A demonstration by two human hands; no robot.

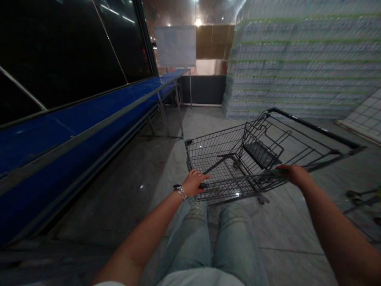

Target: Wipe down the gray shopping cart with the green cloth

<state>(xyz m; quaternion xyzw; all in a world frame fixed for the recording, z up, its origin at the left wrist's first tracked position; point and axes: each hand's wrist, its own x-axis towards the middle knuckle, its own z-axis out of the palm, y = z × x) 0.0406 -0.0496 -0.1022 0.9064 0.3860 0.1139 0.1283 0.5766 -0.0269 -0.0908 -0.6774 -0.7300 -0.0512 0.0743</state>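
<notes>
concrete floor [125, 198], blue counter [89, 119] along the left, wall of shrink-wrapped bottles [300, 67] ahead. wire cart [220, 159] in front, dark flap [262, 155] inside, seemingly its seat. left hand [195, 182] and right hand [294, 176] both closed around the handle [241, 179].

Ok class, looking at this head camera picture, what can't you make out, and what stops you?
Shopping cart wheels: mostly hidden under the basket, head view.
Right hand palm: hidden behind the cart handle, head view.
Watch on the left wrist: face too small and dark to read, head view.
Stacked bottle packs: labels blurred, head view.
</notes>
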